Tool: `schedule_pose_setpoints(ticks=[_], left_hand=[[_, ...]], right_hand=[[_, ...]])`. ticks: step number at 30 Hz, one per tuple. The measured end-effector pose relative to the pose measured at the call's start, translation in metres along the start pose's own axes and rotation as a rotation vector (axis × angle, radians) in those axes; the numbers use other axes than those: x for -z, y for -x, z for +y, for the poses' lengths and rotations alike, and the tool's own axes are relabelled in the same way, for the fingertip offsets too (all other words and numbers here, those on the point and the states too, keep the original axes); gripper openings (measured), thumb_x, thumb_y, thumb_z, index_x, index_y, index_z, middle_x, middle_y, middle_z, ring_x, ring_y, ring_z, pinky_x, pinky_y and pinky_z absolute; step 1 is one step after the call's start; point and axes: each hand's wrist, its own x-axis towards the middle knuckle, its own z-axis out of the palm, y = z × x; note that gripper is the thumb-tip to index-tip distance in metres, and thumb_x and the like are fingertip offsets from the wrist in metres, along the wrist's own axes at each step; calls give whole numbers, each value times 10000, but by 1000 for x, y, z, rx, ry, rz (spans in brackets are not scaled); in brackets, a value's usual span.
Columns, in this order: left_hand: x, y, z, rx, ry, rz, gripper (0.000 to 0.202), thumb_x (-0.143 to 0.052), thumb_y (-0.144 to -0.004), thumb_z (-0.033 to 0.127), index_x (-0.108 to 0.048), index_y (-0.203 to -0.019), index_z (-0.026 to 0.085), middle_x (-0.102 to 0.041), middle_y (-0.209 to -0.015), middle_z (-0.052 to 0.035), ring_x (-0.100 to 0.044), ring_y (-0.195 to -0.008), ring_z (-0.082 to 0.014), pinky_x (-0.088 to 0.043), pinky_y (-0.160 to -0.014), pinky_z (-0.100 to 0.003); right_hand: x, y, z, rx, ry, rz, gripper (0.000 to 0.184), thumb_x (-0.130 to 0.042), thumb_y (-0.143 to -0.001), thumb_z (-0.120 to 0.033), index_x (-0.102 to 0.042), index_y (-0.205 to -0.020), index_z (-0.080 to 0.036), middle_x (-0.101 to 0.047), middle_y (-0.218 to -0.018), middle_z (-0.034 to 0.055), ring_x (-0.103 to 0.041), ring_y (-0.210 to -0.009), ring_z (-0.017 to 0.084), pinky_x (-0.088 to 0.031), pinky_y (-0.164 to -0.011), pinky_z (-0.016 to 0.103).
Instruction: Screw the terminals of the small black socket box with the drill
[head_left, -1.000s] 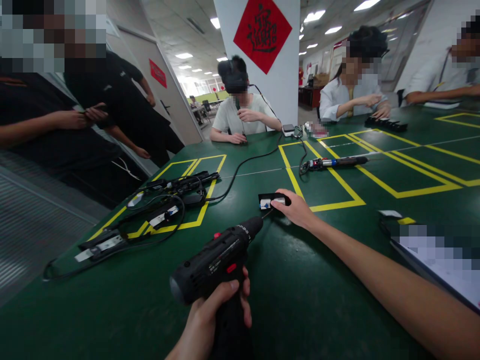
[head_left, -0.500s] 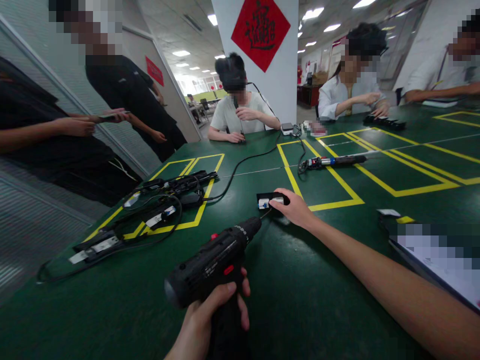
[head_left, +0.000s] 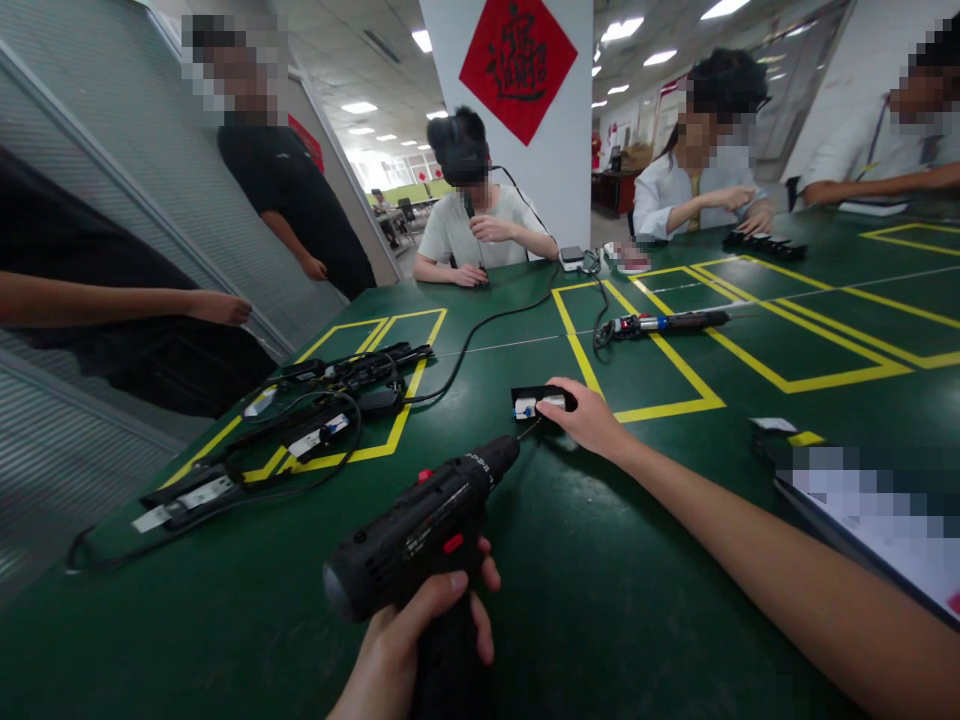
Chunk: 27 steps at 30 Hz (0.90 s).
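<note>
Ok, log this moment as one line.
Left grip: holding black drill | right grip: holding black-and-white part | bit: angled toward part, contact unclear | surface: green table

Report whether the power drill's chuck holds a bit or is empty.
Holding one: a thin bit protrudes from the chuck.

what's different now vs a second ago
At left, the nearer bystander's hand has lowered, and the dark thing held there no longer shows; the farther bystander has shifted rightward in view. Unchanged: left hand gripping the drill, right hand holding the small part.
</note>
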Motion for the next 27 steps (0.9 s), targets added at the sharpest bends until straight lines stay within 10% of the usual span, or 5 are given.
schedule_pose_setpoints(ticks=[27], left_hand=[[-4,1,-1,21,28,83,300,-547,-767,319,-559,-976,104,-618,-739,-59,-589,-455,-163,-439,-512,-295]], right_hand=[[1,-1,0,0,10,-15,286,-561,-891,-352,-581,-1107,-166,-631,-1059,55,-625,-894,188,-511,-778,398]])
